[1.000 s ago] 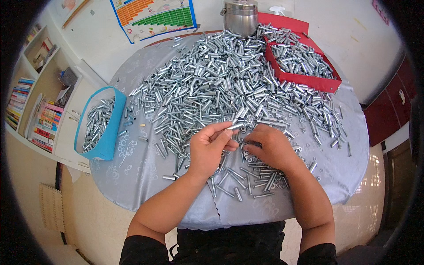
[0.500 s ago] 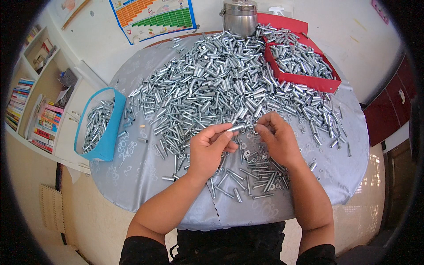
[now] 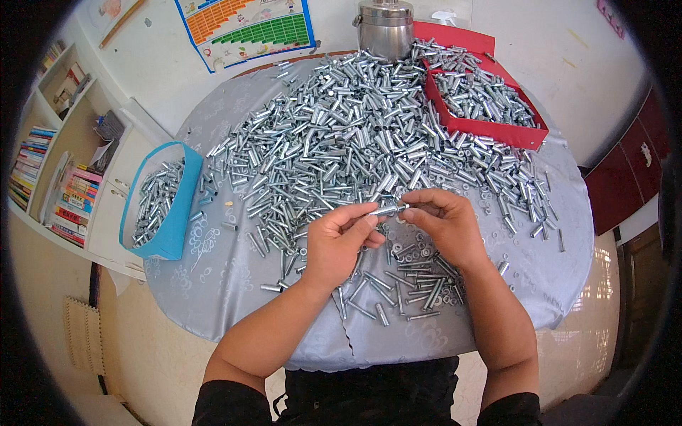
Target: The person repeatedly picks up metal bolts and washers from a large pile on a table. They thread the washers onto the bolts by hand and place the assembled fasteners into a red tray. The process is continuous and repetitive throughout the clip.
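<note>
My left hand (image 3: 337,245) pinches a silver sleeve anchor bolt (image 3: 385,211) between thumb and fingers, and the bolt lies nearly level. At the bolt's right end, the fingertips of my right hand (image 3: 446,226) are pressed together on its tip. Whether a nut or washer sits between them is too small to tell. Beyond both hands spreads a large heap of metal sleeves and bolts (image 3: 341,135). Just below them, loose bolts (image 3: 424,287) lie on the cloth, with small washers (image 3: 426,250) scattered beside my right hand.
A blue bin (image 3: 170,241) of metal parts stands at the left. At the back right is a red box (image 3: 490,128), also filled. A steel pot (image 3: 386,32) stands behind the heap. The round table wears a grey cloth (image 3: 213,298); a bookshelf (image 3: 85,142) is farther left.
My right hand has moved left and its fingertips have closed on the bolt's right end. The left hand has barely shifted, still holding the bolt.
</note>
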The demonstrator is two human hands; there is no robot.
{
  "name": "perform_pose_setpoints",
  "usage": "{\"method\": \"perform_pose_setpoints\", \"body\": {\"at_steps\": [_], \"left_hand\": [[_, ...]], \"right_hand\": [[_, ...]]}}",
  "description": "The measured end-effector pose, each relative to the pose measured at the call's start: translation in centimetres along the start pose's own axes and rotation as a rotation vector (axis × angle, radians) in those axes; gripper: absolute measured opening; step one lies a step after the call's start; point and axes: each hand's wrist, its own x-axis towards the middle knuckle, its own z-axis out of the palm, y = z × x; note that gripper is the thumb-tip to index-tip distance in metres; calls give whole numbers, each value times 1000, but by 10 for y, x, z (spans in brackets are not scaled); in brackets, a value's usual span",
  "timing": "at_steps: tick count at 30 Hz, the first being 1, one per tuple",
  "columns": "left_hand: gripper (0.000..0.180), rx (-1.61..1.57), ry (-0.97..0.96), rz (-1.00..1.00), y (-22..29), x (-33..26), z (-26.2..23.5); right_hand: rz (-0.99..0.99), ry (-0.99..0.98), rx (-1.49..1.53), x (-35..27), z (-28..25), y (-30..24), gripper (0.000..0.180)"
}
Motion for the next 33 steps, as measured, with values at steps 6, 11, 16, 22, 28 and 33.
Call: {"method": "perform_pose_setpoints", "body": {"at_steps": [6, 11, 16, 22, 28, 33], "left_hand": [[25, -1, -20, -2, -1, 0, 0], [24, -2, -47, -1, 1, 0, -1], [24, 38, -95, 16, 2, -2, 1], [23, -21, -61, 0, 2, -1, 1], [24, 10, -75, 9, 2, -2, 1], [23, -40, -58, 5, 1, -1, 0]], "right_hand": [[-29, -7, -79, -2, -1, -1, 22], [-15, -20, -106, -2, -1, 0, 16], [161, -65, -239, -2, -7, 2, 22], [-93, 57, -123, -2, 6, -6, 24], [182, -216, -273, 0, -18, 1, 16], [-83, -80, -100, -2, -3, 2, 18]]}}
